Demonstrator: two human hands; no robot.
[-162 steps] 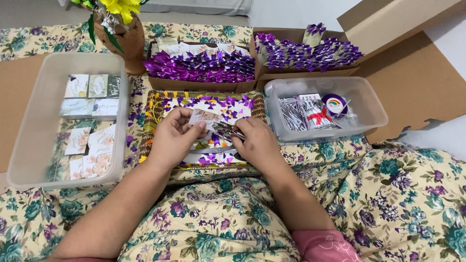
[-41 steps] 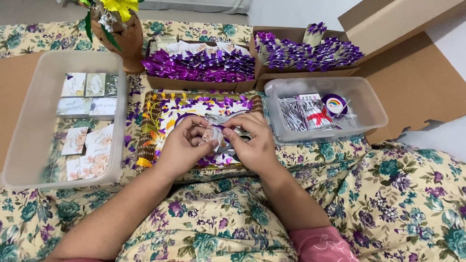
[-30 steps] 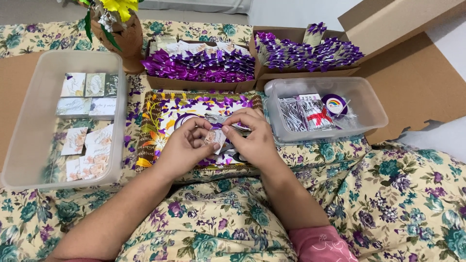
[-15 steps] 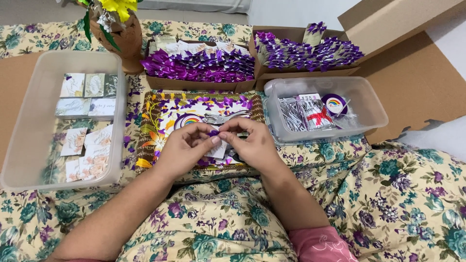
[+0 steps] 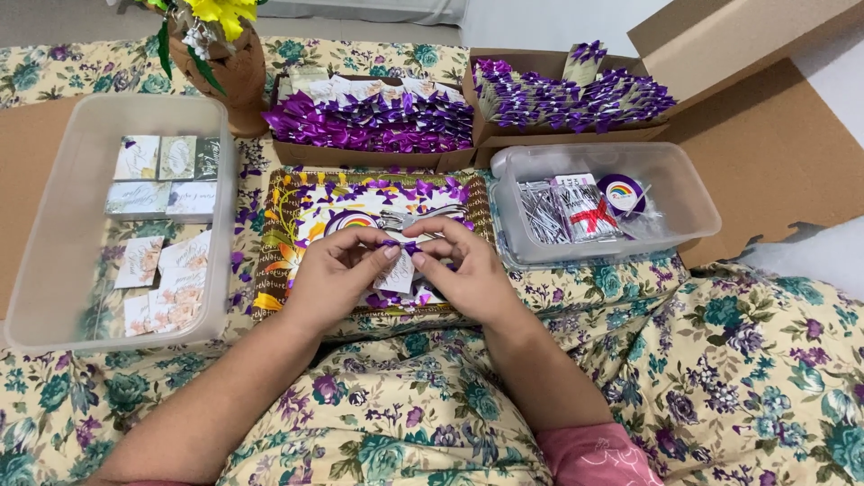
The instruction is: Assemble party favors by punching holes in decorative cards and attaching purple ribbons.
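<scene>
Over the patterned tray [image 5: 288, 243], left hand [image 5: 335, 277] and right hand [image 5: 463, 274] pinch shut on a purple bow [image 5: 401, 246] (tag [image 5: 396, 274] half hidden).

Left hand [image 5: 337, 274], right hand [image 5: 468, 274] pinching purple ribbon [image 5: 400, 246] on small packet [image 5: 396, 274]

Floral bedspread [image 5: 720, 360], pale floor [image 5: 81, 18] behind, soft even light

Floral cloth [image 5: 738, 360] covered surface underneath. On it: clear plastic tub [image 5: 54, 270] at left, patterned tray [image 5: 279, 243] in middle, smaller clear tub [image 5: 693, 202] at right. Behind tray, two cardboard boxes [image 5: 360, 157] side by side; brown vase [image 5: 229, 76] beside left box. Flattened cardboard [image 5: 774, 153] lay far right
</scene>
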